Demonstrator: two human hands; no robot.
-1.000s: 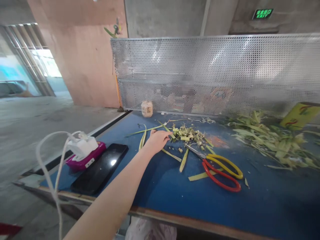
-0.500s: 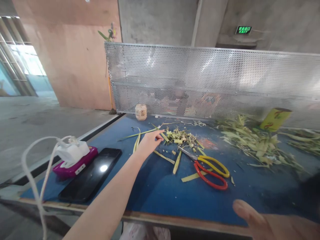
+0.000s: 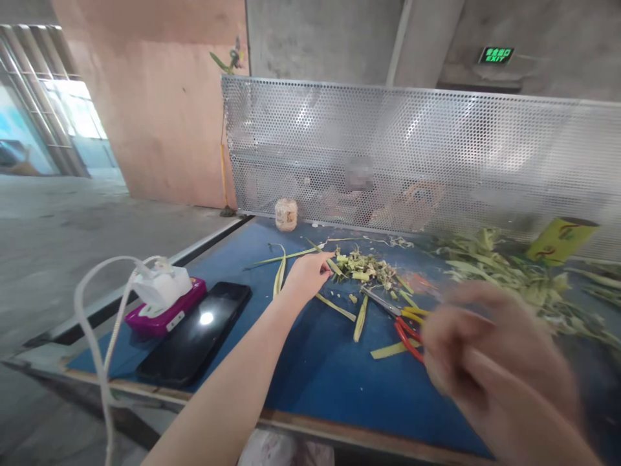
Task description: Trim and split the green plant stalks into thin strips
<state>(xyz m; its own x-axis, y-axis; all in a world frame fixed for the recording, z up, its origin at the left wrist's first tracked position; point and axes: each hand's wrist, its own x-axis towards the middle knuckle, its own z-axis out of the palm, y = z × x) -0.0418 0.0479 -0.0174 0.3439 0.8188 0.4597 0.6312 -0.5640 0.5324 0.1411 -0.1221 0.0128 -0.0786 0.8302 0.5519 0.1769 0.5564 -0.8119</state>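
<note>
My left hand (image 3: pixel 309 275) reaches over the blue table with its fingers drawn together around a narrow green leaf strip (image 3: pixel 334 266). It is at the left edge of a pile of chopped green plant bits (image 3: pixel 366 268). Scissors (image 3: pixel 388 309) with one red and one yellow handle lie right of the pile, blades toward it. My right hand (image 3: pixel 495 362) is smeared by motion and covers the handle ends. Its fingers look curled, but whether it touches the scissors cannot be made out. Loose leaf strips (image 3: pixel 360 318) lie around the blades.
A black phone (image 3: pixel 196 333) and a purple box with a white plug (image 3: pixel 167 304) and cable are at left. Behind stand a whitish roll-shaped object (image 3: pixel 286 215) and a perforated metal screen (image 3: pixel 310 149), a person beyond it. Leaves (image 3: pixel 514 275) and a yellow container (image 3: pixel 563 241) are right.
My right hand has come up from the lower right over the scissor handles. My left hand stays by the pile. The whole view has shifted slightly, with things appearing farther right.
</note>
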